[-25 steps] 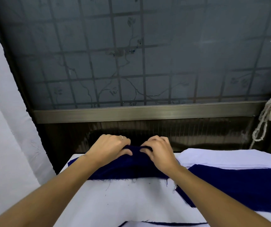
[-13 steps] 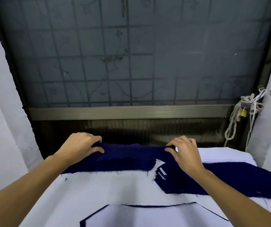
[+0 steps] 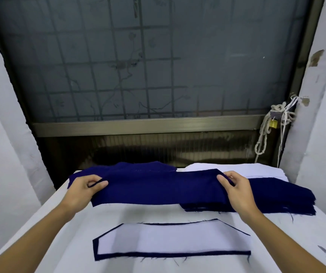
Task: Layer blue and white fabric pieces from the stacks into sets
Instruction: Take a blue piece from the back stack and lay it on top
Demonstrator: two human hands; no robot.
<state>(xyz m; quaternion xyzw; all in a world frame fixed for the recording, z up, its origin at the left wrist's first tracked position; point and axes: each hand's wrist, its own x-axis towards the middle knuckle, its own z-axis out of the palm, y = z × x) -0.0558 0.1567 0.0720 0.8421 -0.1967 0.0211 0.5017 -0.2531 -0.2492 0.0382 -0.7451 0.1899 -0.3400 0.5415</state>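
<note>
Now each of your grips pinches one end of the blue piece (image 3: 158, 189), left hand (image 3: 85, 191) and right hand (image 3: 239, 192), so its long axis runs hand to hand. The white-topped set (image 3: 174, 240) lies on the tabletop (image 3: 69, 243), nearer you than both grips and about equally close to each.

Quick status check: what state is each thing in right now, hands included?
Left hand: pinches the blue piece's left end.
Right hand: pinches its right end.
Blue piece: spread out between both hands.
Blue stack: flat, on the right, edges frayed.
White stack: flat, behind the blue stack.
Set: white on blue, flat, nearest the person.
</note>
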